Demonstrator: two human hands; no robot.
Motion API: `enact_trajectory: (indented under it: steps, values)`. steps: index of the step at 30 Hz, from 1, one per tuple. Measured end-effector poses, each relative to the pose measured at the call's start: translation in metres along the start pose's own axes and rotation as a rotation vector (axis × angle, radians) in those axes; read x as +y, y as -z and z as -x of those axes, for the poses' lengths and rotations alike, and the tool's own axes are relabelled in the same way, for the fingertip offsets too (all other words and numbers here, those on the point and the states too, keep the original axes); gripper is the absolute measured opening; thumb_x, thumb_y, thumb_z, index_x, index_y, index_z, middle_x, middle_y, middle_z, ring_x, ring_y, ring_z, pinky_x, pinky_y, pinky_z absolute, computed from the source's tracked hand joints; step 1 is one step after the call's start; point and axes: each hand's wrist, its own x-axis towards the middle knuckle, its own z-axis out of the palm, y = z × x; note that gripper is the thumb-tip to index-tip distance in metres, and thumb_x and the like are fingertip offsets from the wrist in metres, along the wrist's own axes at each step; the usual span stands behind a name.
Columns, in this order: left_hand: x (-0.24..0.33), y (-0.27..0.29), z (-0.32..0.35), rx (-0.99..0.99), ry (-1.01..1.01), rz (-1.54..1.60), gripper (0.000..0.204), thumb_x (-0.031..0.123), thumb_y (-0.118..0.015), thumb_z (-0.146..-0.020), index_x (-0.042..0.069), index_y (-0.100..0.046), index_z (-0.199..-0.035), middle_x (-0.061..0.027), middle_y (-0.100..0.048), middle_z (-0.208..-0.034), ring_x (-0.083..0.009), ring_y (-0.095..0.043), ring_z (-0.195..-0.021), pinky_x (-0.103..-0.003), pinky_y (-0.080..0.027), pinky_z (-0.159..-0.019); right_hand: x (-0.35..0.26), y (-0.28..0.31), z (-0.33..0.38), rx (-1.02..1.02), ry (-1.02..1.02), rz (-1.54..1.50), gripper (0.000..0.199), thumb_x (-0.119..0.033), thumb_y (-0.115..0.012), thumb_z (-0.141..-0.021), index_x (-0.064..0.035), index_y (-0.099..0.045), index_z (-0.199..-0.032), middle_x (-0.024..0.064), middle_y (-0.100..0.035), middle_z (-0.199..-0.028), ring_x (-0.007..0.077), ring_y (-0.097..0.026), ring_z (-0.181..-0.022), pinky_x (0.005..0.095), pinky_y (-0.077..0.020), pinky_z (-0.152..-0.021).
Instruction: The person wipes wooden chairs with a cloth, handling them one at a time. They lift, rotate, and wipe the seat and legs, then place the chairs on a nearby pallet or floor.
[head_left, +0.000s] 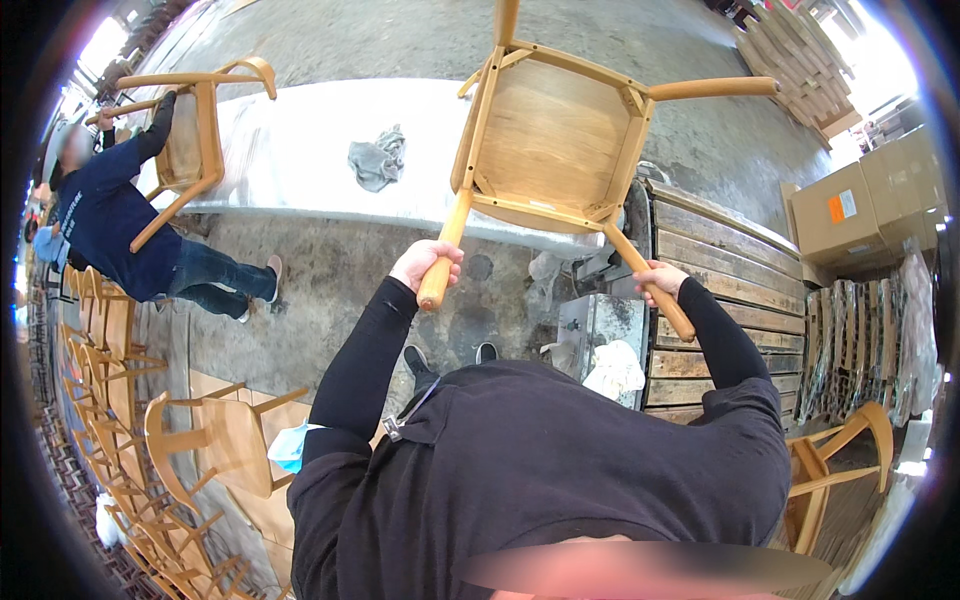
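Observation:
A light wooden chair (560,140) is turned so that the underside of its seat and its legs face me, at the right end of a long white-covered table (300,150). My left hand (427,268) is wrapped round one near leg close to its end. Round the other near leg, my right hand (662,284) is closed. The two remaining legs point away, up and to the right. A crumpled grey cloth (378,158) lies on the table, left of the chair. Whether the chair rests on the table or is held up, I cannot tell.
A co-worker (120,215) handles another wooden chair (190,140) at the table's left end. Many chairs (130,430) stand at the left. To my right are a slatted wooden platform (725,270), a metal box (600,330) with a white cloth, and cardboard boxes (865,205).

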Motion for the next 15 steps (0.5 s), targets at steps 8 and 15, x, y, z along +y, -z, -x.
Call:
enact_trajectory:
  steps: [8,15]
  values:
    - [-0.015,0.043,0.026,-0.096,-0.049,-0.064,0.015,0.007,-0.062,-0.081,0.0,-0.052,-0.089,-0.0042,-0.051,-0.069,-0.0143,-0.051,-0.052,-0.03,-0.045,-0.047,0.032,-0.049,0.005,0.088,0.081,0.043,0.041,-0.003,-0.061,-0.079,-0.0075,-0.042,-0.116,0.0069,-0.052,-0.073,0.016,-0.054,-0.05,0.034,-0.049,-0.041]
    - [-0.015,0.058,0.023,-0.125,-0.019,-0.031,0.049,0.002,-0.057,-0.081,-0.001,-0.041,-0.127,-0.008,-0.053,-0.089,-0.0115,-0.047,-0.056,-0.026,-0.041,-0.046,0.039,-0.061,-0.001,0.106,0.11,0.033,0.038,-0.003,-0.057,-0.08,-0.0054,-0.039,-0.113,0.0084,-0.052,-0.07,0.0182,-0.056,-0.049,0.0376,-0.0507,-0.04]
